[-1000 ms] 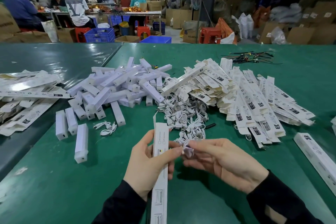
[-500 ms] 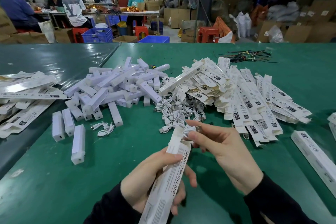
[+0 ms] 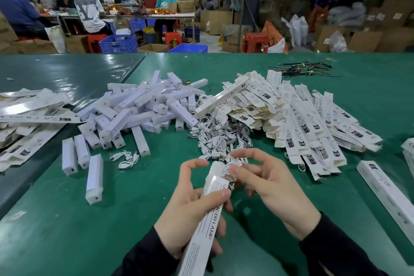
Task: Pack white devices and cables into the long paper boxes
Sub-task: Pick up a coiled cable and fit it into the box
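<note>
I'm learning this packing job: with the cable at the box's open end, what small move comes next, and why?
Probably push the coiled white cable down into the long white paper box: the right hand pinches it at the open end, the left hand holds the box.

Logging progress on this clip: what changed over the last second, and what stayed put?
The left hand tipped the long white paper box from upright to slanting toward the right hand, which went on pinching the small coiled white cable and brought it to the box's open end. The piles on the green table stayed put.
</note>
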The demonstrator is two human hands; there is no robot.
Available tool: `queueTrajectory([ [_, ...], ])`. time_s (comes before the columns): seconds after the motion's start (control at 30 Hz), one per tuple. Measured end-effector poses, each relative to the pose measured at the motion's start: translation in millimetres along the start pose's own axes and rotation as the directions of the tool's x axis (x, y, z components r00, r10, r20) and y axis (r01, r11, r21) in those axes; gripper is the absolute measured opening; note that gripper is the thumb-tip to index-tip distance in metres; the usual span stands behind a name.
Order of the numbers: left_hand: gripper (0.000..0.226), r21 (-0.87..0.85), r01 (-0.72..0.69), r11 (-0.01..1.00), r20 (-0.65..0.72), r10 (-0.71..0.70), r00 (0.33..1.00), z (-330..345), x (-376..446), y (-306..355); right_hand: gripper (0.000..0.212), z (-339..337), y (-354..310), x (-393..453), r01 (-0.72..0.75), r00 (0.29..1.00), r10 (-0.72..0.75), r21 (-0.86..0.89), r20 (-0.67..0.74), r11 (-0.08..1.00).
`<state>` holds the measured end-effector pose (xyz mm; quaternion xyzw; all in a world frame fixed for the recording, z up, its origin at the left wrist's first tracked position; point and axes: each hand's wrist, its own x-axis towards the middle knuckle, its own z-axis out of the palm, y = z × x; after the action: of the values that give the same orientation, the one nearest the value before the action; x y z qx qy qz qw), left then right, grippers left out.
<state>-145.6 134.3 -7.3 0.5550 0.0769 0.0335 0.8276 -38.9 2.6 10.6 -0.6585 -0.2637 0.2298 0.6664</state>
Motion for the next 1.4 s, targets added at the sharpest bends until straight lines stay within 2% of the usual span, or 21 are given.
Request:
queueTrajectory([
  [0.07, 0.036, 0.044, -0.022, 0.999, 0.035, 0.020, 0.999, 1, -2, 0, 0.034, -1, 0, 0, 0.012, 1.000, -0.012, -0.003, 0.024, 1.000],
  [0.13, 0.033, 0.078, -0.028, 0.997, 0.048, 0.024, 0.999, 2, -2, -1, 0.030, -2, 0, 0, 0.034, 0.998, -0.034, -0.009, 0.045, 0.999],
  [0.4, 0.050, 0.015, -0.017, 1.000, 0.091, 0.015, 0.996, 6, -2, -5, 0.018, 2, 2, -1, 0.063, 0.997, -0.065, 0.072, 0.028, 0.995],
  [0.53, 0.049, 0.017, -0.013, 1.000, 0.118, 0.011, 0.993, 7, -3, -3, 0.022, 4, 3, -2, 0.066, 0.997, -0.064, 0.058, -0.031, 0.996],
  [0.63, 0.047, 0.016, -0.016, 1.000, 0.123, 0.014, 0.992, 9, -4, -2, 0.039, 6, 0, -5, 0.049, 0.999, -0.049, -0.006, -0.016, 0.999],
  [0.7, 0.046, -0.012, -0.018, 1.000, 0.097, 0.019, 0.995, 9, -4, 1, 0.050, 9, -1, -6, 0.040, 0.998, -0.039, -0.023, 0.044, 0.999],
  [0.8, 0.046, 0.013, -0.010, 1.000, 0.027, 0.010, 1.000, 9, -5, 4, 0.047, 11, -1, -5, 0.018, 0.996, -0.016, -0.019, 0.087, 1.000],
  [0.93, 0.046, 0.041, -0.089, 0.995, -0.135, 0.094, 0.986, 13, -1, 2, 0.008, 5, -1, -3, 0.015, 0.999, -0.015, 0.015, 0.037, 1.000],
  [0.97, 0.046, 0.032, -0.101, 0.994, -0.172, 0.105, 0.979, 13, 0, 2, 0.007, 4, -1, -2, 0.009, 1.000, -0.009, 0.029, 0.010, 1.000],
  [1.13, 0.032, 0.090, -0.130, 0.987, -0.245, 0.149, 0.958, 9, -1, 0, 0.015, 7, -2, -4, 0.008, 1.000, -0.009, 0.033, 0.024, 0.999],
  [1.27, 0.041, 0.081, -0.141, 0.987, -0.266, 0.157, 0.951, 11, 0, -1, 0.022, 9, -1, -5, -0.001, 0.999, 0.000, 0.020, 0.037, 1.000],
  [1.4, 0.038, 0.063, -0.161, 0.985, -0.259, 0.172, 0.951, 12, 1, -1, 0.023, 11, 0, -5, -0.023, 0.996, 0.018, 0.046, 0.093, 0.999],
])
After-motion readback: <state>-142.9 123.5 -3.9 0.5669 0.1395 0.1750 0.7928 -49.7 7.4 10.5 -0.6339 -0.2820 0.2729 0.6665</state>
